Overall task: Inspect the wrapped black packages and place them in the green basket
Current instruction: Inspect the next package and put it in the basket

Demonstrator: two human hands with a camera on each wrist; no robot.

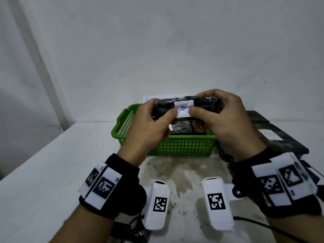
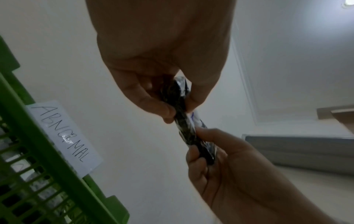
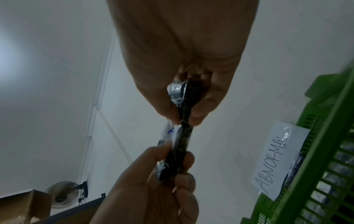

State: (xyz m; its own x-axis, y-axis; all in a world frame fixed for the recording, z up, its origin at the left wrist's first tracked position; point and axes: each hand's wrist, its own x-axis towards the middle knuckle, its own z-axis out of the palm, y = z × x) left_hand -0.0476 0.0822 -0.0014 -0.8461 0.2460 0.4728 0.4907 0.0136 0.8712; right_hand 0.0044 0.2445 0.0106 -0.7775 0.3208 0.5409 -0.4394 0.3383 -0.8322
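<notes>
A black package [image 1: 183, 106] in clear wrap, with a white label marked "A", is held level above the green basket [image 1: 182, 146]. My left hand [image 1: 164, 111] pinches its left end and my right hand [image 1: 203, 104] pinches its right end, thumbs on the near face beside the label. The left wrist view shows the package [image 2: 182, 115] edge-on between both hands, and so does the right wrist view, where the package [image 3: 184, 136] runs down the middle. At least two wrapped black packages [image 1: 182, 128] lie inside the basket.
A stack of black packages [image 1: 273, 135] lies on the white table [image 1: 52, 172] right of the basket. A paper label reading "ABNORMAL" [image 2: 63, 134] is fixed to the basket's far rim. A black cable [image 1: 263, 225] runs at the front right. The wall stands close behind.
</notes>
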